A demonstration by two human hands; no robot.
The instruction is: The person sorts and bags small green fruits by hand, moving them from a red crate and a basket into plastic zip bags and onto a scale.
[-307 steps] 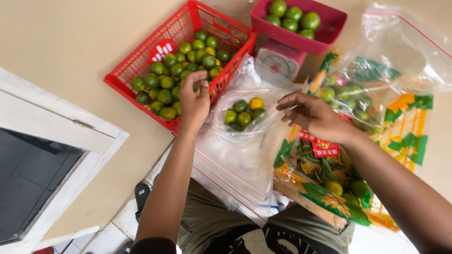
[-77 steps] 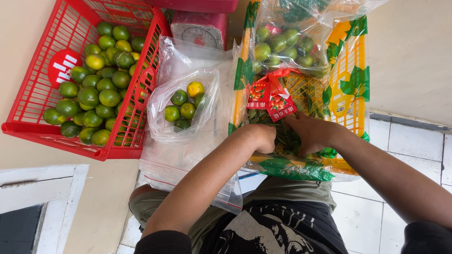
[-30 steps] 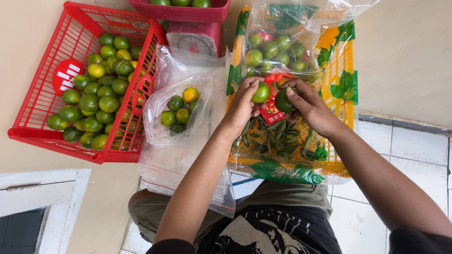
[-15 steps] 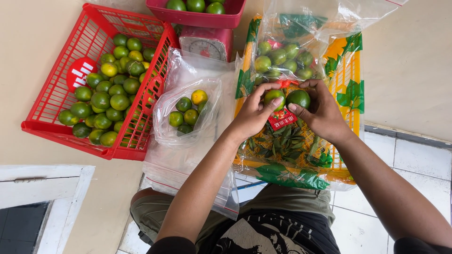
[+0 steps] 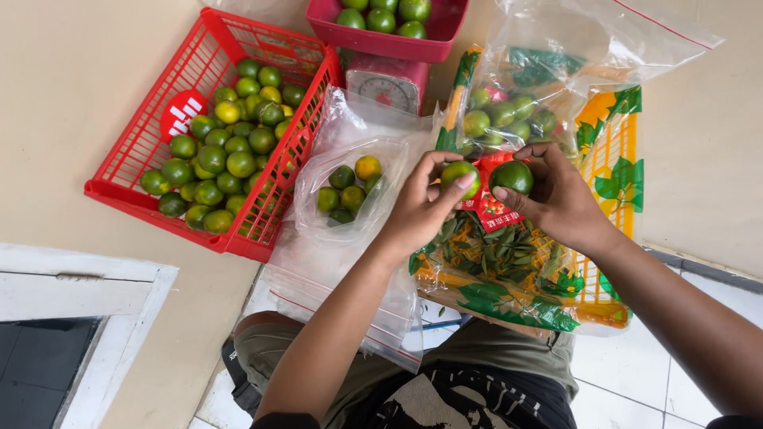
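Half a second ago the 2 fruits sat lower, close over the big printed bag; now both hands have lifted them a little and turned them toward the camera, so each fruit is held clear of the bag, out in the open between the hands.

The left hand has its fingers curled narrowly round a green fruit with a yellowish blush; the right hand grips a darker green fruit between thumb and fingertips; the 2 fruits are just beside each other, not touching.

Under and beyond the fingers lies the printed bag, yellow and green with leaf pictures; it holds loose green leaves just below the fingers, a red label behind them, and more green fruit at its far end.

To the left of the left fingers a small clear bag sits open on a stack of flat clear bags; it holds about 6 fruits, 1 of them orange-yellow; further left the red basket on the desk is roughly half filled with green and yellow-green fruit.

Beyond the fingers, a kitchen scale carries a red tray with 5 green fruits showing.
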